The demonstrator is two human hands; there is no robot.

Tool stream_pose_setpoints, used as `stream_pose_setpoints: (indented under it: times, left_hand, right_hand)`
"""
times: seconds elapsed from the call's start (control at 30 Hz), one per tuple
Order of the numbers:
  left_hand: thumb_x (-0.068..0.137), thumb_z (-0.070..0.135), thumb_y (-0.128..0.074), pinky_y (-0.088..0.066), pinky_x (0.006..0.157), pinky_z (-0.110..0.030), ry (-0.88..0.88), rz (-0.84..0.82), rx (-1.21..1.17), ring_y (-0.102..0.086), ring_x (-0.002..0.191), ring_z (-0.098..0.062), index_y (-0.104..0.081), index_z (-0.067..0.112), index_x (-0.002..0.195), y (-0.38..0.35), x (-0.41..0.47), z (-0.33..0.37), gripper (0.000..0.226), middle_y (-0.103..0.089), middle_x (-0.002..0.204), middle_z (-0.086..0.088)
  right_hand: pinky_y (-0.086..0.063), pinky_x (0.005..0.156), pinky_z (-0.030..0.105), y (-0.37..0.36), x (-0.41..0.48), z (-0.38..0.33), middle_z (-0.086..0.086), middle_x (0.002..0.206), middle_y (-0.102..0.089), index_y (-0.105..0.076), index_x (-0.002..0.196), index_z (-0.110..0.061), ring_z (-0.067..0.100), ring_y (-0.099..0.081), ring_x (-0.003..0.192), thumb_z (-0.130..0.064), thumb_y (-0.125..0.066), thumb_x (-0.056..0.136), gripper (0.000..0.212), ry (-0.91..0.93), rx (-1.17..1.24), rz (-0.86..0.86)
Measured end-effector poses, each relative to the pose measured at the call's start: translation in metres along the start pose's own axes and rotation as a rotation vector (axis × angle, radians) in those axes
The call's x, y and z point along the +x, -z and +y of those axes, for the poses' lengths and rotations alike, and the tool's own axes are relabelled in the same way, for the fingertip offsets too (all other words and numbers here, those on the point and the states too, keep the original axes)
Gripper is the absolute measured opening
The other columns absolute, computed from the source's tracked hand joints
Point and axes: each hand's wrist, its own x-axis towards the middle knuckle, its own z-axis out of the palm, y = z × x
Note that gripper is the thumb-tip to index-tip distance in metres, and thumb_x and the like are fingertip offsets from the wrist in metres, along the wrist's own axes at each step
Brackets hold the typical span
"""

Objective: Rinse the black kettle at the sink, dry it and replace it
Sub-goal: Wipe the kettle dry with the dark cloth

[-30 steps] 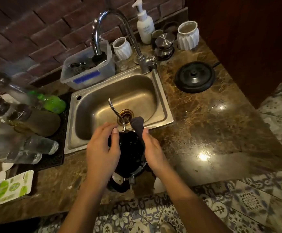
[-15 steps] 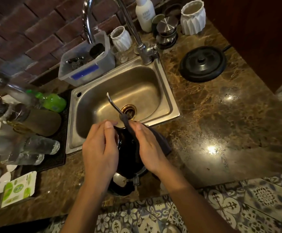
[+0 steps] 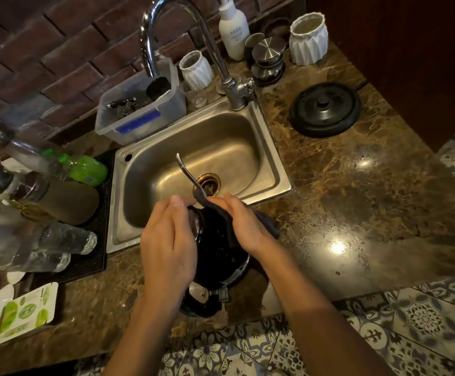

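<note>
The black kettle (image 3: 215, 256) stands on the brown marble countertop (image 3: 356, 202) at the front rim of the sink (image 3: 199, 158), between the person's two hands. Its body is glossy and rounded, with a metal band low on its side and a black handle toward the person; its thin, curved steel gooseneck spout (image 3: 187, 172) rises out over the sink basin. The left hand (image 3: 168, 245) curls around the kettle's left side, fingers closed on the body near the top. The right hand (image 3: 244, 226) presses a dark grey cloth (image 3: 264, 221) against the kettle's right side and the foot of the spout, fingers closed on the fabric; the cloth looks soft and bunched, and a fold hangs beside the wrist.

The sink is a brushed stainless rectangle with rounded corners and a brass-coloured drain (image 3: 207, 183). Behind it a chrome arched faucet (image 3: 183, 44) rises from the counter. Right of the sink lies the round black kettle base (image 3: 325, 109), flat on the marble. Along the brick wall stand a clear plastic tub (image 3: 142, 109), two white ribbed cups (image 3: 308, 36), a white pump bottle (image 3: 233, 31) and stacked steel lids (image 3: 269, 55). At the left, glass bottles (image 3: 55, 245) lie on a black ridged mat (image 3: 96, 240).
</note>
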Motion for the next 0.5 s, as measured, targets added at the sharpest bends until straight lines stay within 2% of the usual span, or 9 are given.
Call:
stream_pose_setpoints:
  times: [0.07,0.13,0.2,0.27,0.37,0.43,0.5]
  left_hand:
    - [0.109,0.035,-0.023,-0.038,0.076,-0.005,-0.009,-0.002,0.005,-0.058,0.092,0.006,-0.073,0.015,0.105,0.0,0.001,0.001,0.054,-0.064,0.098,0.006]
    - [0.109,0.035,-0.023,-0.038,0.076,-0.005,-0.018,0.0,0.005,-0.059,0.092,0.004,-0.073,0.014,0.104,0.0,0.001,0.001,0.055,-0.064,0.097,0.005]
    - [0.108,0.037,-0.022,-0.038,0.077,-0.005,-0.022,0.006,0.007,-0.059,0.092,0.002,-0.073,0.013,0.104,0.0,0.001,0.0,0.057,-0.065,0.097,0.004]
    - [0.107,0.04,-0.02,-0.038,0.078,-0.005,-0.016,0.012,0.009,-0.059,0.093,0.003,-0.073,0.013,0.104,-0.001,0.002,-0.001,0.06,-0.066,0.098,0.004]
    - [0.107,0.04,-0.02,-0.036,0.079,-0.004,-0.027,0.012,0.014,-0.058,0.092,0.007,-0.074,0.013,0.105,-0.001,0.001,0.0,0.061,-0.065,0.098,0.006]
    - [0.107,0.04,-0.02,-0.036,0.08,-0.004,-0.029,0.01,0.019,-0.056,0.091,0.011,-0.075,0.014,0.105,0.0,0.001,0.0,0.06,-0.064,0.097,0.009]
    - [0.107,0.041,-0.021,-0.037,0.08,-0.004,-0.02,0.012,0.014,-0.057,0.093,0.009,-0.075,0.015,0.105,0.0,0.001,0.0,0.059,-0.064,0.096,0.011]
  right_hand:
    - [-0.034,0.119,0.047,-0.005,-0.001,-0.007,-0.011,0.141,-0.062,-0.063,0.131,-0.048,0.012,-0.051,0.136,-0.065,-0.017,0.089,0.065,0.075,-0.063,-0.01]
    - [-0.034,0.119,0.047,-0.012,-0.011,-0.008,-0.011,0.143,-0.06,-0.06,0.138,-0.04,0.01,-0.048,0.138,-0.051,-0.018,0.097,0.059,0.23,-0.08,0.012]
    - [-0.025,0.123,0.049,-0.017,-0.027,0.001,-0.009,0.153,-0.052,-0.051,0.148,-0.031,0.009,-0.039,0.146,-0.035,-0.017,0.105,0.055,0.371,-0.092,0.049]
    - [-0.011,0.128,0.045,-0.021,-0.046,0.019,-0.01,0.164,-0.036,-0.037,0.157,-0.025,0.006,-0.023,0.154,-0.025,-0.015,0.106,0.056,0.433,-0.139,0.078]
    - [0.0,0.128,0.034,-0.025,-0.07,0.045,-0.019,0.168,-0.021,-0.025,0.157,-0.032,0.001,-0.008,0.156,-0.032,-0.013,0.104,0.054,0.459,-0.174,0.126]
    - [-0.002,0.128,0.03,-0.024,-0.07,0.052,-0.018,0.168,-0.02,-0.025,0.154,-0.038,-0.001,-0.008,0.156,-0.036,-0.015,0.102,0.053,0.429,-0.169,0.156]
    - [-0.009,0.127,0.028,-0.015,-0.056,0.047,-0.016,0.166,-0.027,-0.03,0.154,-0.037,-0.006,-0.016,0.152,-0.033,-0.017,0.102,0.054,0.352,-0.16,0.172]
